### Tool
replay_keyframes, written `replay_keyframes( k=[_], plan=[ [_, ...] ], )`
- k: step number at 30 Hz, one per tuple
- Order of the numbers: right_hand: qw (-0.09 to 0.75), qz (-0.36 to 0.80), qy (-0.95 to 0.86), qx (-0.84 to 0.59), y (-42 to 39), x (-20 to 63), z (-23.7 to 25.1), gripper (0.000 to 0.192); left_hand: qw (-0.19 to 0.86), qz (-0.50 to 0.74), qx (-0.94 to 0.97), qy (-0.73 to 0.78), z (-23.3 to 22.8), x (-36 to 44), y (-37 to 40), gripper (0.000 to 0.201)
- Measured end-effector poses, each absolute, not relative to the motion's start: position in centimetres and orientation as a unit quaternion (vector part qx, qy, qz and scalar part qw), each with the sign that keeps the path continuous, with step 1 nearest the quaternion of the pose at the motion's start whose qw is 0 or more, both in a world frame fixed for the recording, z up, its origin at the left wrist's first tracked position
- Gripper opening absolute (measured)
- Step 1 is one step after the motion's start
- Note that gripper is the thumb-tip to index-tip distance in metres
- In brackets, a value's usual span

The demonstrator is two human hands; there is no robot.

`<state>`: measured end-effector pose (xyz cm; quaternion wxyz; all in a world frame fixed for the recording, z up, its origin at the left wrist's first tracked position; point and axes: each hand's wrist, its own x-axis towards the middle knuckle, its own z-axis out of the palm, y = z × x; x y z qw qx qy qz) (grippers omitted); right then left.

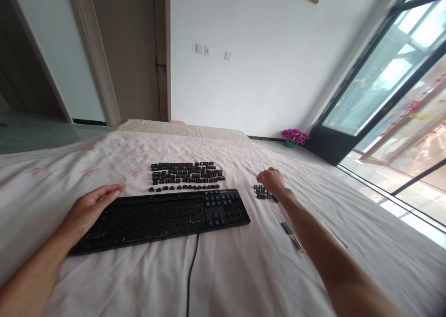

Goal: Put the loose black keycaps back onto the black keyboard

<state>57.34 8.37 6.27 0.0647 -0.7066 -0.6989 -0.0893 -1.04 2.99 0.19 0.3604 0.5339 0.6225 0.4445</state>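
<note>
A black computer keyboard (160, 224) lies on the bedspread, its main key area stripped of caps. Caps remain on its right part. My left hand (95, 203) hovers at the keyboard's upper left edge, fingers stretched out and nothing visible in them. Behind the keyboard, loose black keycaps (188, 173) are laid out in rows. My right hand (272, 180) is just above a small cluster of keycaps (260, 192) to the right, its fingers bent and drawn together. Whatever those fingertips hold, if anything, is too small to make out.
A thin tool with a dark middle (286, 227) lies beside my right forearm. The keyboard's cable (193, 270) runs toward me across the pink-flowered bedspread (230, 280). Beyond are a white wall (244, 75), a door (128, 52), purple flowers (294, 135) and a glass door (376, 84).
</note>
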Motion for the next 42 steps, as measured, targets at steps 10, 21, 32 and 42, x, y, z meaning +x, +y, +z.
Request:
replay_keyframes(
  k=[10, 21, 32, 42],
  plan=[
    [0.329, 0.017, -0.78, -0.532, 0.0, 48.7, 4.5, 0.008, 0.366, 0.445, 0.535, 0.618, 0.1, -1.0, 2.8, 0.058],
    [0.285, -0.051, -0.825, -0.486, -0.4, 48.2, 3.4, 0.014, 0.369, 0.448, 0.538, 0.612, -0.1, -1.2, 3.0, 0.058],
    [0.284, -0.068, -0.829, -0.477, -0.6, 48.3, 2.8, 0.017, 0.349, 0.445, 0.55, 0.615, -0.1, -1.2, 3.0, 0.058],
    [0.302, -0.065, -0.825, -0.473, -0.5, 48.4, 2.3, 0.018, 0.367, 0.444, 0.537, 0.616, 0.0, -1.1, 3.0, 0.062]
  ],
)
